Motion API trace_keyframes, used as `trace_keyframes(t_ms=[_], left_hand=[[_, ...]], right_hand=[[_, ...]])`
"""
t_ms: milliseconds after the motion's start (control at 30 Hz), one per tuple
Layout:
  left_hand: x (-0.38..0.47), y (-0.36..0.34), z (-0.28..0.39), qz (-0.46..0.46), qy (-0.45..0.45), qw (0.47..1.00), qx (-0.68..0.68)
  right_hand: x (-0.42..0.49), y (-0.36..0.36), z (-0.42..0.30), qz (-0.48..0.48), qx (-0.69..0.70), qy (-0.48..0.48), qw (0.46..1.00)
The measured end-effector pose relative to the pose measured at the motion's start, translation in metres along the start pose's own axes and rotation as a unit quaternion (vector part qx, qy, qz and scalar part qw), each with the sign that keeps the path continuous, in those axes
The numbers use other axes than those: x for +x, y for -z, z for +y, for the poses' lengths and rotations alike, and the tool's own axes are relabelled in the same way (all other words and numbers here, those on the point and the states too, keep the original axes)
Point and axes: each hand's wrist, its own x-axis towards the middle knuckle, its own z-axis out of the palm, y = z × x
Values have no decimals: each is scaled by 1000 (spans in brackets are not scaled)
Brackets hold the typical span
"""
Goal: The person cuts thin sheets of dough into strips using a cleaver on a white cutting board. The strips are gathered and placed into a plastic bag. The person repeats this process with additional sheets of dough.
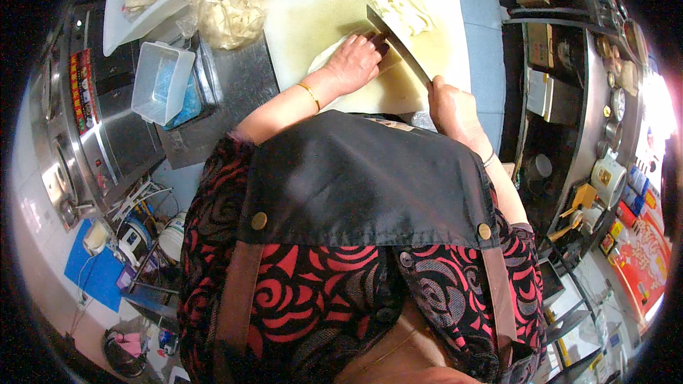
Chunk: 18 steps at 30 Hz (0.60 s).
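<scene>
A white cutting board (299,10) lies on the worktop before me. My left hand (353,64) rests on a pale, thin food sheet (322,57), possibly dough, and holds it down with curled fingertips. The hand covers much of the sheet. Gripped by its handle in my right hand (451,104) is a cleaver (400,48), seen nearly along its blade. The blade slants across the board close beside my left fingertips. Past the blade, pale cut strips (405,10) sit in a loose heap at the board's far right.
Left of the board are a plastic bag of pale food (235,13) and a white tub (155,16) with cloth-like contents. An clear plastic container (164,82) stands nearer. More bags lie at the back. Shelving with boxes and pans (565,80) runs along the right.
</scene>
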Motion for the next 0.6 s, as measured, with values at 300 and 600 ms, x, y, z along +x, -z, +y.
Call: trace_keyframes(t_ms=[300, 600], left_hand=[[3, 10, 7, 31, 48, 993, -101], [-7, -7, -3, 133, -36, 989, -49]], right_hand=[[72, -34, -16, 94, 24, 126, 987], [20, -4, 1, 15, 5, 15, 1000]])
